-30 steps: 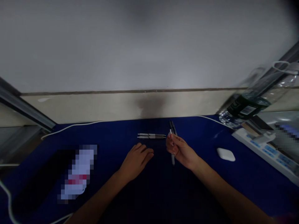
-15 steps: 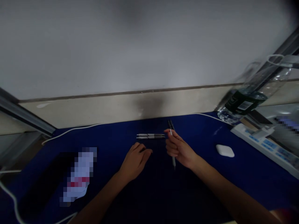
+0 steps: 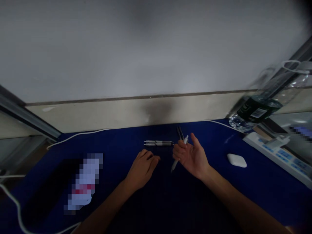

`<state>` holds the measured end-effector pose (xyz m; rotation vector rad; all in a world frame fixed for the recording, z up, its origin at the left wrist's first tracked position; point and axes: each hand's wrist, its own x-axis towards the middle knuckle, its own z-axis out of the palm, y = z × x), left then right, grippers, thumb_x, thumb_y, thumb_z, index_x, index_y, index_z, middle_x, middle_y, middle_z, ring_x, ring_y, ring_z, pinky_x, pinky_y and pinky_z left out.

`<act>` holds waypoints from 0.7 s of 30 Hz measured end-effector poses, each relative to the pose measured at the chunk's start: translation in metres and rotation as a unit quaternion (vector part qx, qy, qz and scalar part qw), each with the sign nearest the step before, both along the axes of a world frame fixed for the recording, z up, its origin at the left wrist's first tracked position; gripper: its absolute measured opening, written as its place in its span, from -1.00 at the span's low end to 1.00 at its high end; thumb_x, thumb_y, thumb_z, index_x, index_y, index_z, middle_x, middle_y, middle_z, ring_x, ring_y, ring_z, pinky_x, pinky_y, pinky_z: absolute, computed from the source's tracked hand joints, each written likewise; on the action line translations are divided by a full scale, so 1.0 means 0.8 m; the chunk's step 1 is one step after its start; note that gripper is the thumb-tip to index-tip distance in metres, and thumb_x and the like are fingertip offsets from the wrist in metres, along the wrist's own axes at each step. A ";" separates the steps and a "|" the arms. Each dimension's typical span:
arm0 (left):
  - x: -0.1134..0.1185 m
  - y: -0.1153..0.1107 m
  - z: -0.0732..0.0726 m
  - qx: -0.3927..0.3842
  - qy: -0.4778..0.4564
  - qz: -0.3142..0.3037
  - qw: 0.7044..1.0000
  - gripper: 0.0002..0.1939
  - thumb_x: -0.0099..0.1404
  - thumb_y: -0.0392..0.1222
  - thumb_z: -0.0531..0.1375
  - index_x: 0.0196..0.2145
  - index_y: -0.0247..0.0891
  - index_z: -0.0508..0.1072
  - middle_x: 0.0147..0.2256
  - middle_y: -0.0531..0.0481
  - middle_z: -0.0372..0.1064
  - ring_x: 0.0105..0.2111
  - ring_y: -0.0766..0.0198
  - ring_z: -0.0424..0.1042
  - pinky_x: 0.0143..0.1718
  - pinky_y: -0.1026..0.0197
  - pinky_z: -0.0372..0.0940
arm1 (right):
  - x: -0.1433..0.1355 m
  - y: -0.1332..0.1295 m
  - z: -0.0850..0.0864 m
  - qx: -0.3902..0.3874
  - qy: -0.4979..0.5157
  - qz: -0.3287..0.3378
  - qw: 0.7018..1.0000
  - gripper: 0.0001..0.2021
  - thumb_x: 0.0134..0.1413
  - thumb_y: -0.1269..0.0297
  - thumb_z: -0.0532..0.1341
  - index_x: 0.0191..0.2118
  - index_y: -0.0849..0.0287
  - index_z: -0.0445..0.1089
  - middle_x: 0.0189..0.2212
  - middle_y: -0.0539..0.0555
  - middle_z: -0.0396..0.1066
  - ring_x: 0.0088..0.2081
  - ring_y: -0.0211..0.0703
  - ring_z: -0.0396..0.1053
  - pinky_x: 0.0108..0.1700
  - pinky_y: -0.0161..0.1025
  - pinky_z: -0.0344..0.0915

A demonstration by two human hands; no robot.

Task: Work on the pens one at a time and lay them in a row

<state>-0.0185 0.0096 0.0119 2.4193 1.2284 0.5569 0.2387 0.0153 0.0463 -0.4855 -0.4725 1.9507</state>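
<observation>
My right hand [image 3: 192,159] is raised over the blue table, fingers curled round a white and grey pen [image 3: 175,164], thumb lifted away from it. The pen slants, its light end up by the thumb and its grey end pointing down to the left. Palm down on the table lies my left hand [image 3: 143,169], fingers loosely bent and a little apart, holding nothing. Just beyond it two white and grey pens [image 3: 158,143] lie side by side, crosswise. Behind my right hand are two dark pens [image 3: 180,132], their near ends partly hidden.
A white earbud case [image 3: 237,160] lies at right, near a white power strip [image 3: 278,156] and a large clear bottle [image 3: 258,110] with a green label. At left lies a blurred-out flat item [image 3: 85,182]. A white cable [image 3: 80,134] runs along the wall.
My right hand has turned palm up, the thumb lifting off; the pen has swung from nearly upright to a slant. My left hand stays put. The view has shifted slightly.
</observation>
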 end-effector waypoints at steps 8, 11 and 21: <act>-0.004 0.000 -0.002 -0.006 -0.018 -0.003 1.000 -0.34 0.78 0.09 -0.23 0.13 -0.09 0.66 -0.11 -0.10 0.57 -0.02 0.01 0.44 0.10 -0.08 0.38 | 0.001 0.007 -0.007 -0.005 0.008 -0.025 1.000 -0.36 0.22 -0.03 0.48 -0.49 0.02 -0.04 -0.57 -0.14 0.00 -0.52 -0.26 -0.08 -0.41 -0.27 0.26; -0.004 -0.001 -0.002 0.001 -0.023 -0.003 1.000 -0.34 0.78 0.08 -0.23 0.13 -0.10 0.65 -0.12 -0.09 0.57 -0.03 0.03 0.44 0.09 -0.05 0.38 | 0.001 0.008 -0.005 -0.009 0.006 -0.024 1.000 -0.35 0.21 -0.03 0.48 -0.49 0.02 -0.05 -0.57 -0.14 0.00 -0.52 -0.26 -0.06 -0.41 -0.26 0.26; -0.002 -0.001 0.001 0.030 -0.024 -0.001 0.999 -0.38 0.79 0.04 -0.21 0.08 -0.12 0.64 -0.13 -0.08 0.60 -0.06 0.05 0.48 0.03 -0.05 0.40 | 0.000 0.010 -0.004 -0.016 0.008 -0.059 0.998 -0.33 0.21 -0.05 0.49 -0.47 0.01 -0.07 -0.56 -0.14 -0.04 -0.52 -0.25 -0.13 -0.41 -0.22 0.19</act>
